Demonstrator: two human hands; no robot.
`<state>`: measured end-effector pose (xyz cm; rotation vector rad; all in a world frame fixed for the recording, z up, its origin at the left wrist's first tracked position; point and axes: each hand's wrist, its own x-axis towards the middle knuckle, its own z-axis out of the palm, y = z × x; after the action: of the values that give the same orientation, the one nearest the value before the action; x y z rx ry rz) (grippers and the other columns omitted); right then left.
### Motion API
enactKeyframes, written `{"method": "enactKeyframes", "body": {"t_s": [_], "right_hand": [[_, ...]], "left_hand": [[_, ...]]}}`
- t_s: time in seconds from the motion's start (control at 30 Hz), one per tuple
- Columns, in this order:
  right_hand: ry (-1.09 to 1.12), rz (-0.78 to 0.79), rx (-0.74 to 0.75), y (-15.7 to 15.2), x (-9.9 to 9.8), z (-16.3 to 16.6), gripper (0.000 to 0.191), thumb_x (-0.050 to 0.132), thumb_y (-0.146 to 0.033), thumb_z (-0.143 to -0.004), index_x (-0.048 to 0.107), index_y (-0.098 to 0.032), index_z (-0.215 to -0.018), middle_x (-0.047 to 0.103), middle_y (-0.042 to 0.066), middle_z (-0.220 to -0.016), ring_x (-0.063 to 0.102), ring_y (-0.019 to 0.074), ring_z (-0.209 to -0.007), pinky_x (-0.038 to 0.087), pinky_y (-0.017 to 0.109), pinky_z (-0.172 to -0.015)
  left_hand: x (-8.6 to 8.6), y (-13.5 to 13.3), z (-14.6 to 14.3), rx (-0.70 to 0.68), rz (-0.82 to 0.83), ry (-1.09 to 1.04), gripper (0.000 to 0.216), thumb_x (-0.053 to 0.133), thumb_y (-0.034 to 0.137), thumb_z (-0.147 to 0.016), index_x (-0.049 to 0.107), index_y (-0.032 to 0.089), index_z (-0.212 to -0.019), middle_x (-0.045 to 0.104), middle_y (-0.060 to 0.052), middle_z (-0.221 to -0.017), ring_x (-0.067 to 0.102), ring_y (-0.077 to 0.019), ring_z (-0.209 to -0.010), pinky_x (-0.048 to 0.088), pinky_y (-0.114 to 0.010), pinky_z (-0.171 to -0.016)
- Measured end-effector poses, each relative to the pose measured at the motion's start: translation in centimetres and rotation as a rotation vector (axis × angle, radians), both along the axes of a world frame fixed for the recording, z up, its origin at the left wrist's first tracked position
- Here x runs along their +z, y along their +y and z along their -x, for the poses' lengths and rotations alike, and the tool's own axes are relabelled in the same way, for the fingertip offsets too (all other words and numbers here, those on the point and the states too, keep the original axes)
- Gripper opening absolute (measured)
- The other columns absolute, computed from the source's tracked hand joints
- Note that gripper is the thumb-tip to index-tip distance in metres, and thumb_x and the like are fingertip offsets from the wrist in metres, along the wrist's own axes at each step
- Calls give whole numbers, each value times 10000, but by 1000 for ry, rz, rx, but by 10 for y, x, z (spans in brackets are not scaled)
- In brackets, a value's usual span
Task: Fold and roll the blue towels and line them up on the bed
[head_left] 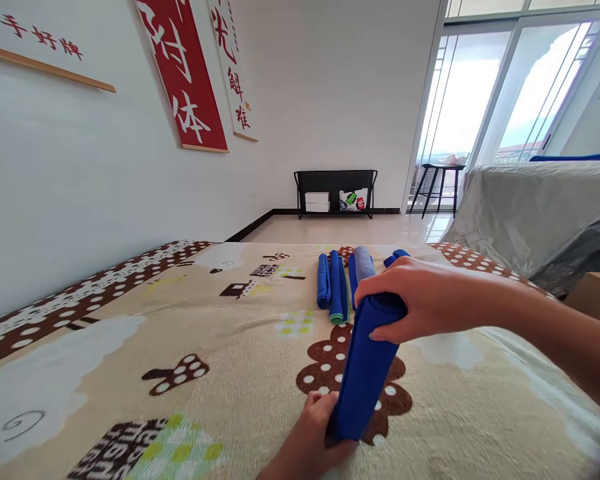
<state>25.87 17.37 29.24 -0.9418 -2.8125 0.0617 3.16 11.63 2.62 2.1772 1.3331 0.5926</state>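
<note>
A rolled blue towel (367, 373) stands tilted over the patterned blanket (250, 373), its top leaning slightly right. My right hand (400, 297) is closed round the upper end, thumb on the near side. Down at the lower end, my left hand (315, 427) grips the roll from the left; some of its fingers are hidden behind the towel. Beyond the hands lie several rolled towels: a blue roll (323, 280), another blue roll with a green edge (336, 287) and a grey-purple roll (364, 264). A further blue cloth (396, 256) is partly covered by my right hand.
A white wall with hanging scrolls (195, 80) runs along the left. Across the floor stand a black rack (335, 190) and a dark stool (440, 180). Plastic sheeting (545, 207) drapes a large piece at right, near a cardboard box (595, 300).
</note>
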Motion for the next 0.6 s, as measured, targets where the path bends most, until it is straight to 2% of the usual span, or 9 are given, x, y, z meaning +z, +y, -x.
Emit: {"method": "enactKeyframes", "body": {"t_s": [0.1, 0.17, 0.2, 0.27, 0.33, 0.37, 0.47, 0.53, 0.6], "right_hand": [[-62, -7, 11, 27, 12, 11, 279, 727, -447, -807, 719, -299, -1043, 647, -52, -755, 604, 118, -736, 455, 265, -696], [-106, -22, -53, 54, 29, 17, 376, 720, -495, -797, 718, -264, -1094, 670, -64, -787, 615, 93, -724, 461, 269, -738], [-131, -40, -106, 70, 40, 19, 457, 674, -546, -806, 711, -226, -1131, 678, -60, -817, 626, 84, -726, 454, 271, -748], [-174, -117, -214, 108, 61, 23, 673, 437, -634, -862, 673, -111, -1215, 680, -26, -919, 651, 80, -780, 417, 291, -772], [-182, -239, -287, 147, 75, 29, 821, 238, -639, -877, 640, -18, -1232, 662, 13, -987, 661, 116, -872, 390, 325, -789], [-168, -312, -309, 166, 77, 33, 822, 231, -631, -886, 636, -3, -1228, 655, 24, -1000, 659, 149, -925, 389, 341, -805], [-109, -522, -378, 211, 56, 53, 612, 488, -542, -929, 608, -42, -1260, 645, 55, -1033, 633, 263, -1055, 428, 389, -868], [-97, -589, -425, 229, 19, 69, 482, 544, -394, -972, 548, -51, -1310, 616, 109, -1125, 611, 301, -1102, 460, 420, -885], [-109, -575, -437, 237, -34, 85, 389, 519, -281, -996, 521, -64, -1319, 583, 150, -1195, 613, 283, -1089, 496, 419, -867]], "left_hand": [[-12, 5, 9, -48, -113, 56, 501, 717, 238, -783, 562, 224, -1259, 675, -73, -1254, 615, -278, -1161, 440, -516, -1064], [-18, 9, 19, 8, -245, 100, 628, 671, 326, -857, 413, 212, -1418, 588, -132, -1399, 555, -308, -1278, 406, -560, -1086], [-21, 11, 25, 60, -293, 113, 660, 623, 349, -898, 329, 211, -1473, 571, -148, -1417, 547, -306, -1295, 420, -554, -1072], [-29, 14, 33, 133, -338, 135, 639, 517, 335, -959, 231, 226, -1519, 596, -145, -1386, 584, -275, -1258, 470, -502, -1025], [-40, 17, 38, 120, -353, 173, 590, 494, 295, -957, 276, 248, -1503, 635, -114, -1337, 611, -256, -1220, 501, -451, -989], [-46, 18, 40, 93, -364, 195, 574, 520, 283, -935, 331, 251, -1476, 646, -102, -1321, 618, -257, -1210, 510, -435, -980], [-65, 24, 42, 18, -412, 245, 558, 607, 266, -853, 457, 246, -1390, 670, -82, -1289, 635, -279, -1185, 527, -426, -959], [-73, 25, 43, -13, -443, 252, 523, 634, 311, -834, 514, 256, -1340, 687, -78, -1262, 649, -291, -1164, 539, -424, -934], [-78, 25, 40, 22, -452, 248, 435, 615, 400, -862, 571, 268, -1274, 702, -88, -1229, 660, -299, -1146, 540, -428, -921]]}}
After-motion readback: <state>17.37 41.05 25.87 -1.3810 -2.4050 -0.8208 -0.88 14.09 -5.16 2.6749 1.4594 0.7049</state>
